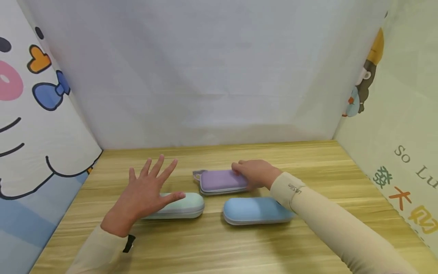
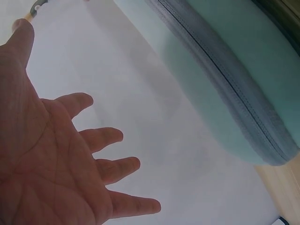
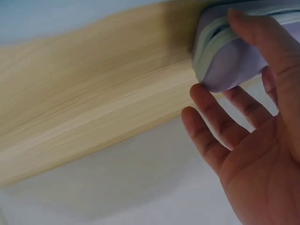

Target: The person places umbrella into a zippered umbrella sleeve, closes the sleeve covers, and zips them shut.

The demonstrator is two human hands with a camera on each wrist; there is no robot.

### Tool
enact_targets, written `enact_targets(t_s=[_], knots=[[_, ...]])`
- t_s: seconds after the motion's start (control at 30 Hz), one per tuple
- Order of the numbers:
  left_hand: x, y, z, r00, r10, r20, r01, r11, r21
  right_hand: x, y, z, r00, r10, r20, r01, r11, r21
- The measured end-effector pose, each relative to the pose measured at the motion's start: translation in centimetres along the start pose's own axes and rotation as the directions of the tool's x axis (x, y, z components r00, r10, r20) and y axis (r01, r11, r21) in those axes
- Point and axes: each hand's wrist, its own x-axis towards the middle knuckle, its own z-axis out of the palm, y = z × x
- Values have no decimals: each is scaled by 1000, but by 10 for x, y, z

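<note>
At the right end of a purple zip case (image 1: 219, 180), my right hand (image 1: 259, 174) grips it. The right wrist view shows the thumb of this hand (image 3: 262, 154) on the zipped side of the purple case (image 3: 234, 65) and some fingertips at the opposite side. A loop sticks out of the case's left end. Spread wide, the fingers of my left hand (image 1: 142, 196) hold nothing, above and partly in front of a mint green zip case (image 1: 189, 203). The left wrist view has the open palm (image 2: 51, 159) apart from the mint case (image 2: 253, 79).
A blue zip case (image 1: 251, 209) lies nearer than the purple one, its right end partly behind my right sleeve (image 1: 328, 217). All of them lie on a wood-grain table (image 1: 191, 251). A white cloth (image 1: 219, 76) hangs behind, and printed cloths (image 1: 400, 125) flank both sides.
</note>
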Motion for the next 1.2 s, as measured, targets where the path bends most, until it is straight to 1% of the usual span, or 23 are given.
enact_targets(t_s=[0.13,0.23,0.33,0.43,0.57,0.63,0.7,0.8,0.83,0.93,1.07,1.13,1.2], knots=[[0,1,-1,1000,1,2,-1,1000,-1,-20,25,2,995,82,48,-84,996,26],[-1,2,-2,1000,3,4,-3,1000,-6,-36,45,8,993,109,42,-111,993,37],[-1,3,-3,1000,6,9,-6,1000,-10,-53,61,16,995,96,-24,-95,993,72],[-1,4,-4,1000,10,13,-9,1000,-10,-66,71,26,991,68,-111,-52,989,141],[0,6,-5,1000,13,15,-12,1000,-10,-74,76,37,981,47,-188,-3,973,232],[0,7,-5,1000,16,17,-16,1000,-10,-76,77,42,977,61,-204,-1,959,282],[0,8,-5,1000,20,18,-20,1000,-12,-78,77,46,972,74,-224,6,941,338],[0,10,-5,999,29,14,-29,1000,-6,-81,77,50,965,124,-230,-11,900,436],[0,10,-5,999,31,11,-31,1000,-5,-82,77,51,962,137,-234,-13,885,465],[1,11,-5,999,35,1,-35,999,6,-86,79,51,955,182,-232,-21,827,562],[2,14,-5,999,45,-9,-45,999,5,-90,83,50,953,202,-226,-9,764,645],[3,15,-5,999,51,-13,-51,999,1,-91,84,50,953,205,-225,0,739,674],[4,18,-5,998,59,-12,-59,998,-6,-92,85,50,947,222,-234,6,712,703]])
